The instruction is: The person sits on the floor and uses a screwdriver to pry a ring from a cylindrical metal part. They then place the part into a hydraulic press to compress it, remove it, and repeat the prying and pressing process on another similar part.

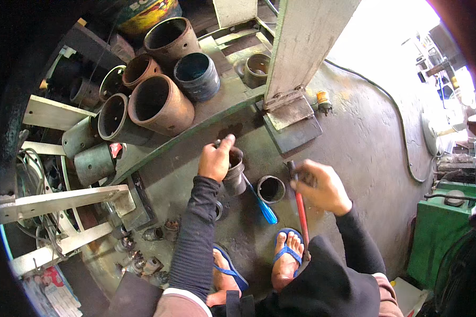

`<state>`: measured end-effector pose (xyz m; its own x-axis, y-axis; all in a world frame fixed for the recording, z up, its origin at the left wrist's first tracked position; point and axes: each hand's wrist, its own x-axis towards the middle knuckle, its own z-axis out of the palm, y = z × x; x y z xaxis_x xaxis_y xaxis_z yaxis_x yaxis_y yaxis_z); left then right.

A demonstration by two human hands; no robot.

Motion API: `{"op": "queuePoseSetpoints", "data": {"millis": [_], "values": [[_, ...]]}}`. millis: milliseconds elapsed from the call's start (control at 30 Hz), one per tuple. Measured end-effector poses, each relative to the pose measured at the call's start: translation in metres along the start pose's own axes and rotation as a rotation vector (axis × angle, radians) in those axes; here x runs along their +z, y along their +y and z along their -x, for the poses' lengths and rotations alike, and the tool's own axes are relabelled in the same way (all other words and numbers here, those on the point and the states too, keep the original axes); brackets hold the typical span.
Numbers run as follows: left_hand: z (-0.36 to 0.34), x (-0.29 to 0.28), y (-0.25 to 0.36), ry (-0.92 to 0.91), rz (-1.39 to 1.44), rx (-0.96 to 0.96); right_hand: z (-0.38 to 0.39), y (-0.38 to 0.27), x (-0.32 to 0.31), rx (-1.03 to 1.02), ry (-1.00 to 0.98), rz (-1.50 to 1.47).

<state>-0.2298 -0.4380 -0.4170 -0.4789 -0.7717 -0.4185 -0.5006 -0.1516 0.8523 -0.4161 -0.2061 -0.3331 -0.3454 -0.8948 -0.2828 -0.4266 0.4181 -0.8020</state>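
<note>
My left hand [216, 161] is closed in a fist, thumb raised, with the end of a dark metal rod showing above it. Just beside it stands a grey metal sleeve [235, 182], partly hidden by the fist. A screwdriver [266, 210] with a blue handle leans against the sleeve, its handle on the floor side. Right of that stands a second, shorter sleeve [271, 189] with a dark hollow. My right hand [322, 186], slightly blurred, has curled fingers at the dark upper end of a long red-handled bar [300, 211], which slants down toward my right foot.
Several large metal cylinders [162, 104] crowd a green-edged platform [169, 142] at the upper left. A pale steel post [299, 47] rises from a base plate. Small metal parts [137, 261] litter the lower-left floor. A hose [394, 98] curves rightward, near a green machine [441, 232].
</note>
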Motion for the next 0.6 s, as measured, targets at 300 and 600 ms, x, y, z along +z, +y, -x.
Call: {"op": "queuePoseSetpoints", "data": {"millis": [300,600], "values": [[-0.003,0.002,-0.068,-0.651,-0.243,-0.256,0.069,0.038,0.124,-0.032,-0.091,0.536],[0.048,-0.017,-0.005,-1.054,-0.642,-0.602,0.076,0.033,0.121,0.234,-0.085,0.264]]}}
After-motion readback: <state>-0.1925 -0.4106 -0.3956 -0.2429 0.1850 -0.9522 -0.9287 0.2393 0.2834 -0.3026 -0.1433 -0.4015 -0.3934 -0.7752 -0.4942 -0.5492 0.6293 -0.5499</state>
